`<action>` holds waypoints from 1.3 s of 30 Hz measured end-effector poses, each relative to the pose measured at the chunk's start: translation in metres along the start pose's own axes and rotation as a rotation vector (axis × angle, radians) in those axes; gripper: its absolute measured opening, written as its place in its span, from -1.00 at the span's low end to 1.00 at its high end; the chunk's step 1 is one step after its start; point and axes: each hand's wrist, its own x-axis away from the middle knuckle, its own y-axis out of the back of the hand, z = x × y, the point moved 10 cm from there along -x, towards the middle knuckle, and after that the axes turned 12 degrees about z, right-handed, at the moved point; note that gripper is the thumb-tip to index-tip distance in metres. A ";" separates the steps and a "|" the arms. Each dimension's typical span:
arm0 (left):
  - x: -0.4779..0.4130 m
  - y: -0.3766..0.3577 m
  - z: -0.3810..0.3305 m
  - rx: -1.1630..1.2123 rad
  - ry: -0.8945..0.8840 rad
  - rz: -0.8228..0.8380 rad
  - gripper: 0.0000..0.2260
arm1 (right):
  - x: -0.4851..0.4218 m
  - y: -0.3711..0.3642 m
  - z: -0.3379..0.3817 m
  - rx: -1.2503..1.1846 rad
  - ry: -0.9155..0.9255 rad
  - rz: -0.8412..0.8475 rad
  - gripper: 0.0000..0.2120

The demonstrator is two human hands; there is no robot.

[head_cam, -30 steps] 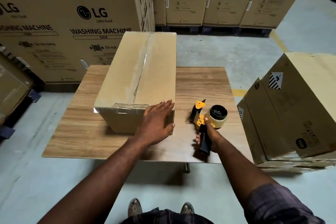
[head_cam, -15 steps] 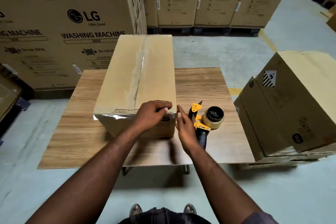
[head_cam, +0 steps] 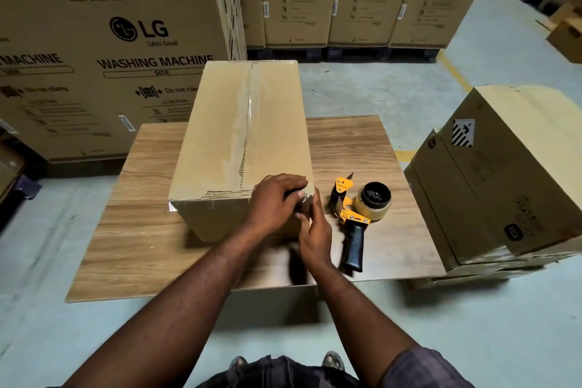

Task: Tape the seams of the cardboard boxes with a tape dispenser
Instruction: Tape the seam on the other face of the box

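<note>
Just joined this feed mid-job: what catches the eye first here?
The long box with tape down its top seam, lying on the table, draws the eye first, both hands at its near right corner: the left hand grips the edge, the right hand touches the side. Right of them the yellow tape dispenser lies unheld; LG washing machine cartons wall the background.

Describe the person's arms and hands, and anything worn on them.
Both forearms are bare. The left hand and right hand show no gloves, rings or watch. A dull purple-grey checked sleeve covers the right upper arm; the left arm shows none.
</note>
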 end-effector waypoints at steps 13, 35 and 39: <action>0.004 0.009 -0.007 -0.293 -0.180 -0.050 -0.80 | -0.018 0.040 0.075 0.106 0.258 0.169 -0.62; 0.039 0.049 0.040 -0.359 -0.142 -0.114 -0.71 | -0.007 0.007 0.099 0.633 0.711 0.189 -0.67; 0.044 0.047 0.042 -0.365 -0.105 -0.084 -0.60 | -0.003 0.007 0.105 0.649 0.714 0.154 -0.64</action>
